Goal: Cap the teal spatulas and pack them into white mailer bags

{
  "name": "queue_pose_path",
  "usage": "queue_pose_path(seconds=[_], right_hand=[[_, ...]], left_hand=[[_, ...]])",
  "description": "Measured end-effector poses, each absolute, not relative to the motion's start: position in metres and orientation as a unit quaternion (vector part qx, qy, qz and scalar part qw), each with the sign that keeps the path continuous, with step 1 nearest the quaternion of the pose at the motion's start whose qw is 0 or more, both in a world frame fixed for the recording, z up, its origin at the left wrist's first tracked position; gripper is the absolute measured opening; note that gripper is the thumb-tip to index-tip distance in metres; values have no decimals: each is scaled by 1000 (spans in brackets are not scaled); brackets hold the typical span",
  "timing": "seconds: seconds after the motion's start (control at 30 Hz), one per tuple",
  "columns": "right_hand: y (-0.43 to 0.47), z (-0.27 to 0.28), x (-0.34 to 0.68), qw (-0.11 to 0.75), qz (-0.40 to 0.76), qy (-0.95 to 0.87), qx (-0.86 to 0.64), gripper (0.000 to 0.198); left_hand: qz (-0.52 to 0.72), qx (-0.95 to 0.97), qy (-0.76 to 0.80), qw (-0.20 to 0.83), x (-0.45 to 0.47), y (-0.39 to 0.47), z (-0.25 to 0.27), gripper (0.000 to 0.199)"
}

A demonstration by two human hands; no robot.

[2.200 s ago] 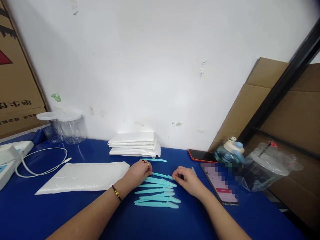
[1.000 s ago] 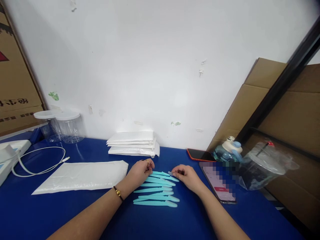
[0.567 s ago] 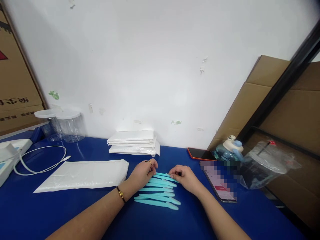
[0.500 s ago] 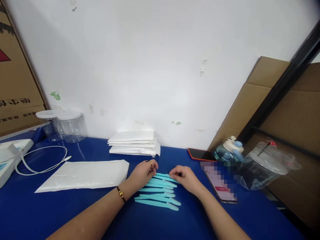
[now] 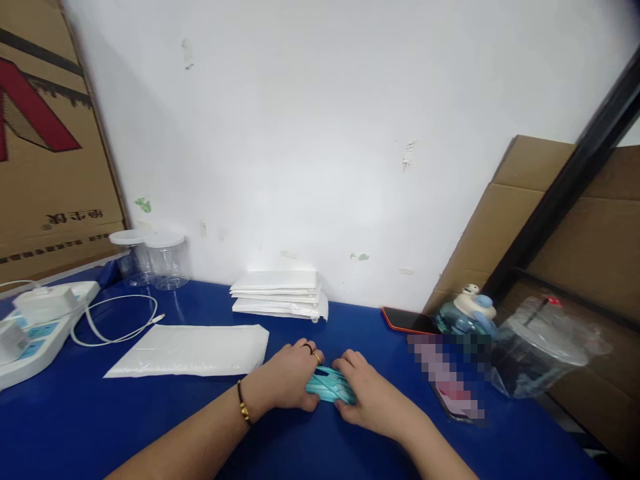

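Observation:
A bunch of turquoise eyebrow razors lies gathered on the blue table between my two hands. My left hand closes on the left ends of the bunch, its thumb at the near side and its fingers at the far side. From the right, my right hand is curled round the other ends in the same way. Only the middle of the razors shows; my fingers hide both ends. Left of my left hand lies a flat white padded envelope.
More white envelopes are stacked by the wall. Two clear lidded jars, a white cable and a power strip are at left. At right are two phones, a figurine and a bagged container.
The razors lay spread in a row; now they are pushed together into one bunch. Both hands have come round it from the sides. The camera view has shifted slightly left.

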State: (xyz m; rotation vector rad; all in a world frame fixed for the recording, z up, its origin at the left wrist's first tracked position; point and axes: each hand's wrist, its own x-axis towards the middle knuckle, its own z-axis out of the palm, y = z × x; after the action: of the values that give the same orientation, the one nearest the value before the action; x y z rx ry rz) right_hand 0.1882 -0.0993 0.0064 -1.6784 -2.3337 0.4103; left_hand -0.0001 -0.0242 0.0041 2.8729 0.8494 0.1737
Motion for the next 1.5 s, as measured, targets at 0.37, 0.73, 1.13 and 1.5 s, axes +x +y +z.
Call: queue_pose_path(seconds=[0.37,0.73,1.13,1.5], right_hand=[[-96,-5,173,43,28,-829,-557,36],[-99,110,187,274,84,-817,-499,54],[-83,77,147,333,164,-801,-469,42],[-79,54,161,394,180,-812,-392,34]], left_hand=[[61,956,285,8,20,-35,-11,25],[280,842,261,380,28,-34,-5,26],[300,746,226,551,32,-32,-23,50],[140,605,123,774,19,-45,1,43]])
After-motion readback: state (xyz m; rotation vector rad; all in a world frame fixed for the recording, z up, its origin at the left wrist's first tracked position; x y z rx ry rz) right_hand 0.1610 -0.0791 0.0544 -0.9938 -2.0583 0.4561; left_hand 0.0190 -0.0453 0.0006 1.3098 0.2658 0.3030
